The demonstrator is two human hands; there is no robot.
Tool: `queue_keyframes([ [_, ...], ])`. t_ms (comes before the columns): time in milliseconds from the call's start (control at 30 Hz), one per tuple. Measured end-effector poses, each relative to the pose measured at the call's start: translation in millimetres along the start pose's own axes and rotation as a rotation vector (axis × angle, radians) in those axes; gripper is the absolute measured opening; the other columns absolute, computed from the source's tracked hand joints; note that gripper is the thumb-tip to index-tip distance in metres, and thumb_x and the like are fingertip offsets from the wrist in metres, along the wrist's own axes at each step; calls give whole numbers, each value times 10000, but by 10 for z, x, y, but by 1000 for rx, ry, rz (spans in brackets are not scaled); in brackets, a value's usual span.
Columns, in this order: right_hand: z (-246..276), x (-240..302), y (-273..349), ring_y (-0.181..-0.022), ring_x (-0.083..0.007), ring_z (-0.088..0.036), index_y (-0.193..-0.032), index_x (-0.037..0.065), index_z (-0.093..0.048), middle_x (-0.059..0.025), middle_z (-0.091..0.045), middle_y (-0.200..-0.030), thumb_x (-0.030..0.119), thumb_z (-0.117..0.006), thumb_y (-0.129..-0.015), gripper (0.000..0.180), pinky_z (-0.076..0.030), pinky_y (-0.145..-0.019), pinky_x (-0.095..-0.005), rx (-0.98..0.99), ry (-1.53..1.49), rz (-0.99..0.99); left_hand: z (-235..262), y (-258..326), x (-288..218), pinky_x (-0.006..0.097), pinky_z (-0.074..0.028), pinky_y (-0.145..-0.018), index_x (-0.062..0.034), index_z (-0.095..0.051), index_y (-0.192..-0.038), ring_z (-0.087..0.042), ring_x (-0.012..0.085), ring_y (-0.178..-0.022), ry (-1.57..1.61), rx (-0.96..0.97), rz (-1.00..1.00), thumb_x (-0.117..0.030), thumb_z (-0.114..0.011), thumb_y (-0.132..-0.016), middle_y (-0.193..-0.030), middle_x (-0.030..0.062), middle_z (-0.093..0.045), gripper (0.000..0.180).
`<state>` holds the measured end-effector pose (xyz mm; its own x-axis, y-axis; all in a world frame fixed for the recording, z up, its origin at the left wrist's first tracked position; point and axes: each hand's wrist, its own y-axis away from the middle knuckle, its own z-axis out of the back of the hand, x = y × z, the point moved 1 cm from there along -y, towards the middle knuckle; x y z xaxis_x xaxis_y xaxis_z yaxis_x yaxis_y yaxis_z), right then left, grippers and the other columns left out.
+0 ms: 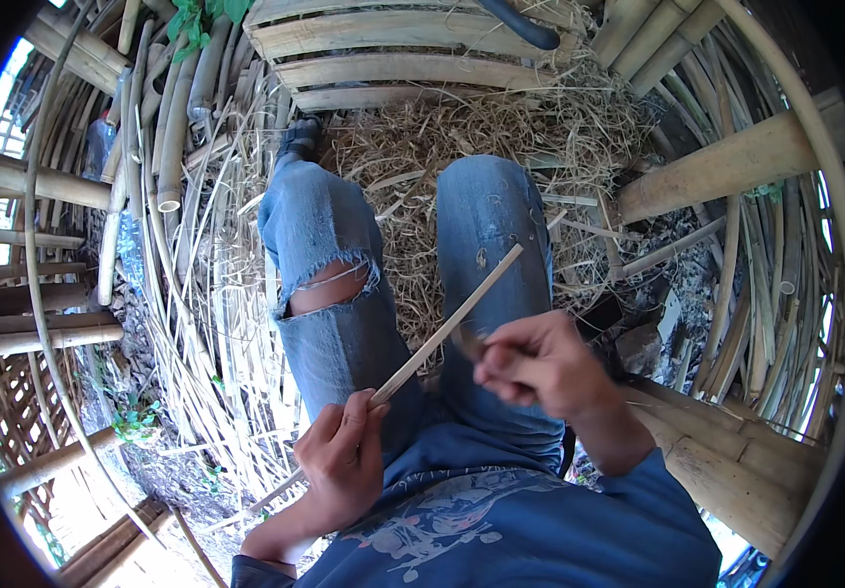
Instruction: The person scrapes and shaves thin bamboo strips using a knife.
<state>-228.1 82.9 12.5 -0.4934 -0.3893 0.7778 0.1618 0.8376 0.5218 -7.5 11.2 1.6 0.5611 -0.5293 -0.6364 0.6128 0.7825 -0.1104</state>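
My left hand (344,449) is wrapped round a long, pale bamboo strip (454,319). From that grip the strip slants up and to the right, over my lap, and its far end lies above my right knee. Its other end seems to run back under my left forearm. My right hand (555,370) is closed close to the strip's right side. A blurred, dark blade of what looks like a small knife (468,341) sticks out of it towards the strip. The knife's handle is hidden in my fingers. Whether the blade touches the strip, I cannot tell.
Curly shavings (501,122) cover the ground between and beyond my knees. A slatted bamboo bench (393,73) stands ahead. Split strips (236,343) lie heaped on the left. Thick bamboo poles (726,162) reach in from the right, and another pole (736,480) lies beside my right hip.
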Motion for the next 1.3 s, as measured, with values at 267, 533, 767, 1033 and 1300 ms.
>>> queue_keyframes([
  [267, -105, -262, -176, -416, -60, -395, -804, -71, -614, -65, -518, -555, 105, -579, -871, 191, -274, -359, -194, 140, -198, -84, -19, -29, -118, 296, -370, -406, -5, -633, -911, -497, 182, -442, 86, 11, -15, 20, -654, -759, -596, 86, -503, 156],
  [533, 81, -135, -204, -392, -61, -375, -763, -64, -602, -57, -506, -547, 54, -554, -852, 155, -265, -354, -195, -20, -157, -44, 32, -54, -127, 297, -350, -399, -3, -626, -895, -465, 173, -426, 146, 77, 41, 13, -638, -779, -581, 91, -488, 117],
  [767, 586, 249, -139, -397, -52, -380, -685, -33, -569, -34, -489, -541, -38, -503, -782, 118, -275, -346, -196, -462, -212, 268, 80, 0, -49, 298, -355, -412, -19, -624, -881, -475, 184, -443, 127, 73, 95, 21, -616, -793, -585, 97, -492, 97],
  [1033, -194, -245, -104, -447, -43, -411, -781, -50, -619, -15, -516, -554, 69, -556, -884, 170, -281, -389, -192, 204, -8, -146, 44, -63, -126, 294, -341, -417, -16, -621, -883, -459, 182, -443, 176, 113, 121, 11, -609, -804, -585, 95, -475, 84],
  [1300, -104, -200, -136, -439, -44, -406, -780, -57, -610, -24, -515, -555, 51, -554, -876, 154, -281, -377, -194, 154, -66, -167, 60, -91, -140, 302, -327, -417, -4, -615, -883, -438, 184, -436, 263, 151, 135, 4, -598, -819, -574, 93, -456, 67],
])
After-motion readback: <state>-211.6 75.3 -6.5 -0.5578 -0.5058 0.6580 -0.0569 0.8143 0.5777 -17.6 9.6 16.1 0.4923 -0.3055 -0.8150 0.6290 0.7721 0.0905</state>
